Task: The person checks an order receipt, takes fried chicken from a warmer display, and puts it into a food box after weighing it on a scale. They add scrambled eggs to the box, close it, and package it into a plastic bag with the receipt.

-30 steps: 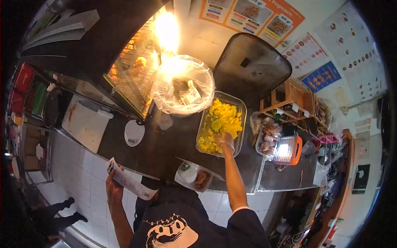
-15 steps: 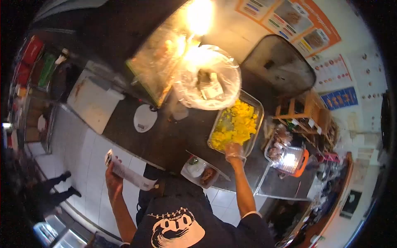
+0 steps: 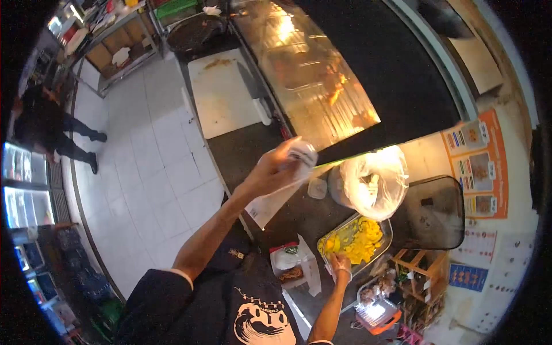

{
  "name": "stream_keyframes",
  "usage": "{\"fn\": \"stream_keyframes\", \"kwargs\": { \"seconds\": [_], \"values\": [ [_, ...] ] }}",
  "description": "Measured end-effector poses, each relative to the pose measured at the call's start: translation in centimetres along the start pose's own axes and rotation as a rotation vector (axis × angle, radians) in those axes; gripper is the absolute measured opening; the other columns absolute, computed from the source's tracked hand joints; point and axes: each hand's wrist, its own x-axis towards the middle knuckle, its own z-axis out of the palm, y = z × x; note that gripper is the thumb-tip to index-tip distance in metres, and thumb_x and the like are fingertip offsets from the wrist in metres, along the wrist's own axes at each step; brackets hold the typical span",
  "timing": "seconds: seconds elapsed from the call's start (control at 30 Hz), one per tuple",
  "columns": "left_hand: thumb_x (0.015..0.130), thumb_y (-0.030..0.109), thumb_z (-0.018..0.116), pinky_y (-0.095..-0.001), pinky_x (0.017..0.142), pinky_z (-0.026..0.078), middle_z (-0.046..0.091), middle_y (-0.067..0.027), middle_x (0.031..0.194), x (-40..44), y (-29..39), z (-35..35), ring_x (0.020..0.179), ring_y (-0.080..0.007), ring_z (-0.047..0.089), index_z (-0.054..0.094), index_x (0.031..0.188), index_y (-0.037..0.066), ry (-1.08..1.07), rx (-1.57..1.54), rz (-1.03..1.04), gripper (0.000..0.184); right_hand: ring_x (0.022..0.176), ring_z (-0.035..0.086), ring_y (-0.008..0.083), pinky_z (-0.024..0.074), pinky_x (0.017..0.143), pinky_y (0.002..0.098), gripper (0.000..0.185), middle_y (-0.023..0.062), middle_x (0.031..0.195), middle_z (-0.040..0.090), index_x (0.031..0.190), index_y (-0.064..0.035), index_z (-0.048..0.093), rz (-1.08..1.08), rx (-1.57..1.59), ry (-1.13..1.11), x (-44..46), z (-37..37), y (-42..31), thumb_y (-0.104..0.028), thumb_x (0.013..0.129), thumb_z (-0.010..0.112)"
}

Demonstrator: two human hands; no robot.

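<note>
My left hand (image 3: pixel 276 165) is closed on a long white paper slip (image 3: pixel 275 202), which hangs down over the counter edge. At the fingertips is a pale round object (image 3: pixel 303 154), blurred; whether I grip it or it lies beneath, I cannot tell. My right hand (image 3: pixel 340 266), in a thin clear plastic glove, reaches over the near side of a glass tray (image 3: pixel 388 237). Its fingertips meet the yellow food pieces (image 3: pixel 363 240) inside, and their grip is unclear. Left of the tray sits an open takeaway box (image 3: pixel 294 275) with white and brown food in separate parts.
A plastic-lined tub (image 3: pixel 376 187) stands behind the tray. A white cutting board (image 3: pixel 224 98) with a knife (image 3: pixel 261 111) lies far left by the lit metal case (image 3: pixel 310 69). A wooden rack (image 3: pixel 422 276) and an orange-edged container (image 3: pixel 378 315) are at right. A person (image 3: pixel 54 123) stands far left.
My left hand has swung from beside my body up over the counter with the paper slip. My right hand stays at the tray's near side. The view has turned leftward.
</note>
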Motion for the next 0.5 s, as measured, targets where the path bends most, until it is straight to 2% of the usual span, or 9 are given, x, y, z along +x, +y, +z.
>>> {"fn": "stream_keyframes", "kwargs": {
  "seconds": [0.1, 0.17, 0.2, 0.27, 0.37, 0.4, 0.43, 0.47, 0.5],
  "values": [
    [0.093, 0.022, 0.063, -0.035, 0.071, 0.052, 0.071, -0.0137, 0.105, 2.3, 0.5, -0.1, 0.081, -0.0265, 0.068, 0.049, 0.137, 0.0, -0.184, 0.245, -0.215, 0.051, 0.073, 0.067, 0.0377, 0.049, 0.065, 0.0481, 0.034, 0.0207, 0.077, 0.067, 0.084, -0.0025, 0.07, 0.068, 0.02, -0.013, -0.3, 1.4, 1.9, -0.036, 0.085, 0.06],
    [0.091, 0.024, 0.064, -0.0369, 0.069, 0.052, 0.069, -0.0225, 0.106, 3.7, 1.4, -0.2, 0.077, -0.0319, 0.069, 0.02, 0.153, 0.002, -0.306, 0.123, -0.278, 0.08, 0.073, 0.067, 0.0376, 0.0492, 0.066, 0.0478, 0.034, 0.0204, 0.078, 0.067, 0.084, -0.0027, 0.07, 0.049, -0.102, -0.056, 0.2, 1.9, 2.8, -0.036, 0.085, 0.06],
    [0.091, 0.024, 0.064, -0.0369, 0.069, 0.052, 0.069, -0.0225, 0.106, 4.2, 0.6, -0.1, 0.077, -0.0319, 0.069, 0.02, 0.153, 0.002, -0.295, 0.114, -0.28, 0.08, 0.073, 0.067, 0.0376, 0.0494, 0.066, 0.0476, 0.034, 0.02, 0.079, 0.068, 0.085, -0.0029, 0.07, 0.038, -0.204, -0.097, 0.5, 2.1, 3.0, -0.036, 0.085, 0.06],
    [0.091, 0.024, 0.064, -0.0368, 0.066, 0.052, 0.069, -0.0258, 0.097, 5.1, -0.3, 0.0, 0.071, -0.0303, 0.069, -0.008, 0.154, 0.004, -0.376, 0.103, -0.161, 0.098, 0.073, 0.067, 0.0355, 0.0502, 0.066, 0.0465, 0.034, 0.0176, 0.079, 0.069, 0.085, -0.0049, 0.071, 0.025, -0.282, -0.092, 0.6, 2.2, 3.0, -0.037, 0.086, 0.06],
    [0.091, 0.025, 0.066, -0.0372, 0.072, 0.053, 0.068, -0.0282, 0.098, 5.9, -0.8, 0.0, 0.08, -0.0267, 0.07, -0.011, 0.153, 0.002, -0.402, 0.075, -0.221, 0.101, 0.073, 0.069, 0.0314, 0.0516, 0.066, 0.0442, 0.033, 0.0126, 0.079, 0.071, 0.085, -0.0088, 0.074, 0.014, -0.385, -0.052, 1.3, 2.5, 2.0, -0.039, 0.087, 0.06],
    [0.09, 0.024, 0.066, -0.0371, 0.075, 0.053, 0.068, -0.0288, 0.101, 6.4, -0.7, 0.0, 0.085, -0.0266, 0.07, -0.013, 0.153, 0.002, -0.409, 0.066, -0.2, 0.104, 0.076, 0.068, 0.0354, 0.0514, 0.069, 0.0466, 0.031, 0.0165, 0.08, 0.069, 0.085, -0.0078, 0.073, 0.056, -0.37, -0.093, 1.7, 2.3, 1.7, -0.037, 0.085, 0.061],
    [0.091, 0.023, 0.065, -0.0363, 0.083, 0.053, 0.068, -0.0257, 0.108, 6.5, -0.6, -0.3, 0.091, -0.0284, 0.07, -0.005, 0.154, 0.002, -0.396, 0.041, -0.244, 0.097, 0.079, 0.067, 0.0394, 0.0512, 0.073, 0.049, 0.03, 0.0204, 0.081, 0.068, 0.085, -0.0069, 0.072, 0.1, -0.354, -0.133, 1.8, 2.3, 1.3, -0.034, 0.083, 0.061],
    [0.091, 0.023, 0.065, -0.0363, 0.083, 0.053, 0.068, -0.0257, 0.108, 6.7, -0.6, -1.2, 0.091, -0.0284, 0.07, -0.005, 0.154, 0.002, -0.424, 0.027, -0.244, 0.097, 0.079, 0.067, 0.0394, 0.0512, 0.073, 0.049, 0.03, 0.0204, 0.081, 0.068, 0.085, -0.0069, 0.072, 0.13, -0.344, -0.129, 1.4, 2.4, 0.3, -0.034, 0.083, 0.061],
    [0.092, 0.023, 0.065, -0.0351, 0.09, 0.05, 0.064, -0.0252, 0.119, 6.5, -0.8, -2.5, 0.101, -0.0284, 0.067, 0.0, 0.155, 0.001, -0.5, -0.071, -0.25, 0.093, 0.08, 0.067, 0.0397, 0.0512, 0.073, 0.0493, 0.029, 0.0204, 0.082, 0.068, 0.087, -0.0073, 0.073, 0.146, -0.336, -0.073, 0.8, 2.2, -1.0, -0.034, 0.083, 0.061]
  ]
}}
